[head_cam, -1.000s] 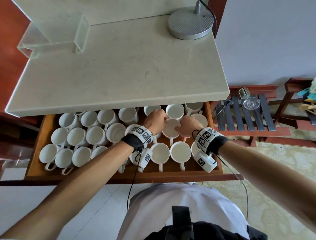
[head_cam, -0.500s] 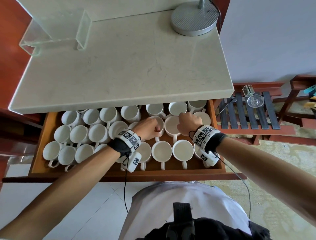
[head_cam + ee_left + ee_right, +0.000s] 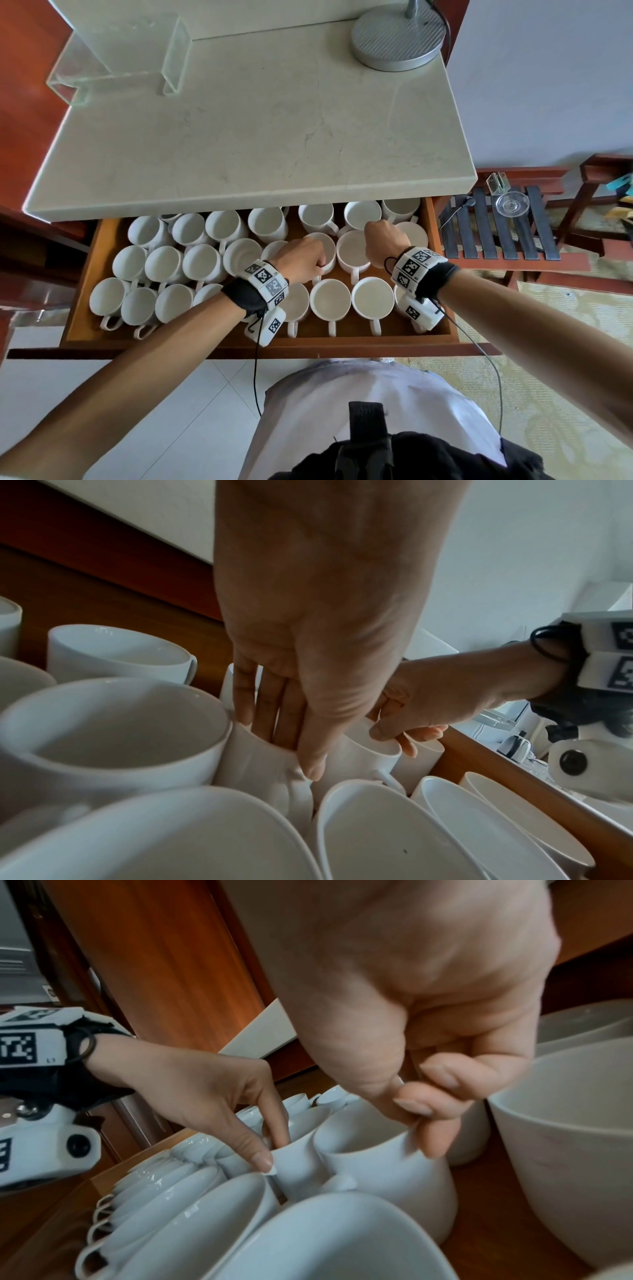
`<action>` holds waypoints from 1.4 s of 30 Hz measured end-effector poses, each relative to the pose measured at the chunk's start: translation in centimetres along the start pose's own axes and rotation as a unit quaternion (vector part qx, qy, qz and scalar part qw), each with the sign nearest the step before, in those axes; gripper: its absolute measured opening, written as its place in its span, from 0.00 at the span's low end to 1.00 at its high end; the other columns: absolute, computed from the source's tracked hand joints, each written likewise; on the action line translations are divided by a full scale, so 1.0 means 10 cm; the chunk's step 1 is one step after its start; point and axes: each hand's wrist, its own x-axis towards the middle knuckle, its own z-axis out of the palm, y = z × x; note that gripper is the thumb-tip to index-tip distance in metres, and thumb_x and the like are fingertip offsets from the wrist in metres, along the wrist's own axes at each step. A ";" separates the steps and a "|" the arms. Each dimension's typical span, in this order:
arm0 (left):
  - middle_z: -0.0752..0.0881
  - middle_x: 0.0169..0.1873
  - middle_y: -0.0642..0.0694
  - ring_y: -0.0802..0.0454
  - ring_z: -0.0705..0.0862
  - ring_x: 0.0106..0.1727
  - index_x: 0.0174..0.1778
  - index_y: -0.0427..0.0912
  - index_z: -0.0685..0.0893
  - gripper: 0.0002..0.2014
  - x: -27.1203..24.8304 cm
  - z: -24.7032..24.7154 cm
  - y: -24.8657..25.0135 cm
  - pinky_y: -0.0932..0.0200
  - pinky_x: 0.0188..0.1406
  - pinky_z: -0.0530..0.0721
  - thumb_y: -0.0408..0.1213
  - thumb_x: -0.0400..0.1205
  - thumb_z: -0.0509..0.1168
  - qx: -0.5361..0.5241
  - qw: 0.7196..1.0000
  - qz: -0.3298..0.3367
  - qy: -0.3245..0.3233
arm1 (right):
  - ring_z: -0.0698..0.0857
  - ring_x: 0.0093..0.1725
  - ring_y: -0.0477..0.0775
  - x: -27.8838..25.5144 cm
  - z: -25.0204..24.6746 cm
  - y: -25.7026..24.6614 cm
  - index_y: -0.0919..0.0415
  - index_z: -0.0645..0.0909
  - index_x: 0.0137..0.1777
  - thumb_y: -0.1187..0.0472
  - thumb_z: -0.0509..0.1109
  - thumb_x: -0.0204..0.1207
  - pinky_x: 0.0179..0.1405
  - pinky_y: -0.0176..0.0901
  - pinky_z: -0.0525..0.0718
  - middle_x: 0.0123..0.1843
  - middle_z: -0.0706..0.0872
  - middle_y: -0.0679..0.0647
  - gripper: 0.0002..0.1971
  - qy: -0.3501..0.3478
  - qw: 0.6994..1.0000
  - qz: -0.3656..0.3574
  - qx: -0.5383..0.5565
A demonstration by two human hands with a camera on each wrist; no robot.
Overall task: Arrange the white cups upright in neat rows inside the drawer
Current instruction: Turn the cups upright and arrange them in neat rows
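Note:
Many white cups stand upright in rows in the open wooden drawer (image 3: 342,344). My left hand (image 3: 317,265) pinches the wall of a middle-row cup (image 3: 327,246), fingers inside and thumb outside, as the left wrist view shows (image 3: 291,753). Right beside it, my right hand (image 3: 373,236) pinches the far rim of the neighbouring cup (image 3: 352,250); in the right wrist view the thumb is inside this cup (image 3: 377,1164) and the fingers outside. The two held cups touch each other. Their handles point toward the drawer front.
A pale stone countertop (image 3: 257,137) overhangs the back row of cups. It carries a round lamp base (image 3: 397,34) and a clear acrylic stand (image 3: 120,68). A slatted wooden bench (image 3: 496,240) with a glass dish (image 3: 512,204) stands right of the drawer.
Both hands keep their hold on the two middle-row cups. The left hand has drawn back a little toward me, so more of its cup's mouth shows.

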 end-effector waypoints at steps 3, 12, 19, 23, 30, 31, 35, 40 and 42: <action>0.76 0.21 0.47 0.45 0.78 0.25 0.23 0.42 0.78 0.20 0.02 0.00 0.01 0.55 0.24 0.72 0.38 0.82 0.70 -0.003 1.000 -0.004 -0.004 | 0.87 0.58 0.66 -0.02 0.01 0.00 0.66 0.80 0.64 0.71 0.63 0.83 0.42 0.49 0.78 0.60 0.86 0.63 0.12 0.006 1.000 -0.002 -0.016; 0.87 0.40 0.46 0.43 0.87 0.40 0.44 0.44 0.83 0.07 0.15 -0.15 0.25 0.50 0.35 0.84 0.42 0.84 0.70 -0.015 0.991 -0.009 0.131 | 0.88 0.56 0.67 -0.03 0.05 0.08 0.65 0.81 0.63 0.63 0.64 0.86 0.40 0.50 0.77 0.59 0.86 0.62 0.10 0.019 0.999 -0.015 -0.026; 0.91 0.50 0.48 0.47 0.89 0.51 0.48 0.46 0.91 0.05 0.29 -0.24 0.48 0.49 0.48 0.88 0.41 0.82 0.71 -0.034 0.995 0.061 0.073 | 0.88 0.57 0.65 -0.11 -0.32 0.44 0.54 0.85 0.63 0.68 0.64 0.79 0.46 0.51 0.82 0.59 0.88 0.58 0.16 0.053 0.997 -0.015 -0.045; 0.78 0.22 0.52 0.52 0.76 0.25 0.20 0.46 0.77 0.19 0.31 -0.19 0.62 0.53 0.26 0.77 0.35 0.79 0.70 -0.013 0.997 0.081 0.005 | 0.85 0.65 0.60 -0.15 -0.41 0.69 0.41 0.77 0.75 0.71 0.67 0.79 0.50 0.51 0.82 0.67 0.83 0.51 0.30 -0.005 0.991 -0.062 -0.117; 0.74 0.21 0.53 0.53 0.70 0.23 0.20 0.47 0.74 0.21 0.30 -0.19 0.69 0.59 0.22 0.69 0.31 0.79 0.68 -0.002 0.996 0.087 0.000 | 0.87 0.59 0.61 -0.14 -0.32 0.62 0.47 0.78 0.75 0.64 0.73 0.79 0.48 0.51 0.84 0.65 0.81 0.55 0.25 0.015 0.981 -0.087 -0.175; 0.80 0.24 0.52 0.54 0.77 0.25 0.23 0.46 0.79 0.17 0.31 -0.19 0.69 0.56 0.23 0.74 0.32 0.80 0.68 0.002 0.997 0.075 0.001 | 0.87 0.59 0.61 -0.13 -0.30 0.60 0.48 0.79 0.73 0.65 0.72 0.80 0.48 0.51 0.84 0.64 0.81 0.56 0.23 0.015 0.980 -0.086 -0.180; 0.91 0.37 0.47 0.44 0.90 0.39 0.40 0.44 0.90 0.09 0.32 -0.22 0.73 0.44 0.37 0.91 0.39 0.80 0.65 -0.002 0.999 0.030 0.036 | 0.88 0.58 0.63 -0.08 -0.27 0.54 0.55 0.81 0.70 0.68 0.66 0.83 0.50 0.50 0.83 0.62 0.82 0.58 0.18 0.023 0.978 -0.069 -0.197; 0.86 0.32 0.44 0.38 0.89 0.38 0.36 0.48 0.87 0.10 0.35 -0.24 0.81 0.53 0.30 0.84 0.40 0.82 0.63 -0.018 0.997 0.010 0.080 | 0.89 0.59 0.61 -0.04 -0.27 0.52 0.56 0.85 0.66 0.65 0.64 0.85 0.58 0.53 0.86 0.61 0.87 0.55 0.14 0.015 0.979 -0.065 -0.193; 0.86 0.33 0.42 0.40 0.88 0.38 0.33 0.49 0.85 0.12 0.36 -0.23 0.85 0.55 0.24 0.73 0.39 0.83 0.65 -0.025 0.996 0.004 0.081 | 0.89 0.59 0.60 -0.05 -0.27 0.54 0.52 0.85 0.67 0.66 0.64 0.85 0.57 0.53 0.86 0.60 0.88 0.54 0.15 0.015 0.980 -0.072 -0.185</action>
